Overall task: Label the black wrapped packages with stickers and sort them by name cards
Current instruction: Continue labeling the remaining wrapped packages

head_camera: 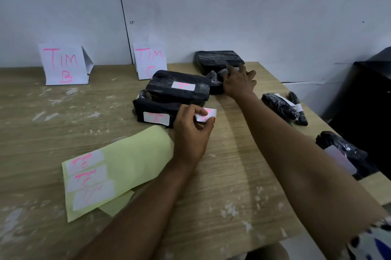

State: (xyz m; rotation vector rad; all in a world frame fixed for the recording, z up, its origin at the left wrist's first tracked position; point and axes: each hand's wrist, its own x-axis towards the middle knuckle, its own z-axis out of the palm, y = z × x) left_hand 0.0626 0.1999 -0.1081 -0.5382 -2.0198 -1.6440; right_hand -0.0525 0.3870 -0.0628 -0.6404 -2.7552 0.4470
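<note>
My left hand point(191, 130) pinches a peeled white sticker point(206, 114) with pink writing, just right of two stacked black packages. The upper package point(179, 88) and the lower one point(154, 112) each carry a white label. My right hand point(238, 82) reaches to the back of the table and rests on a small black wrapped package point(214, 82), fingers curled over it; whether it grips is unclear. A larger unlabelled black package point(218, 59) lies behind it by the wall. Name cards TIM B point(63, 64) and TIM C point(150, 59) stand against the wall.
A yellow backing sheet point(118, 166) with three stickers lies at front left on the wooden table point(232, 175). Labelled slim black packages point(283, 107) lie at right, another point(342, 154) at the right edge. A dark cabinet point(368, 94) stands beyond the table.
</note>
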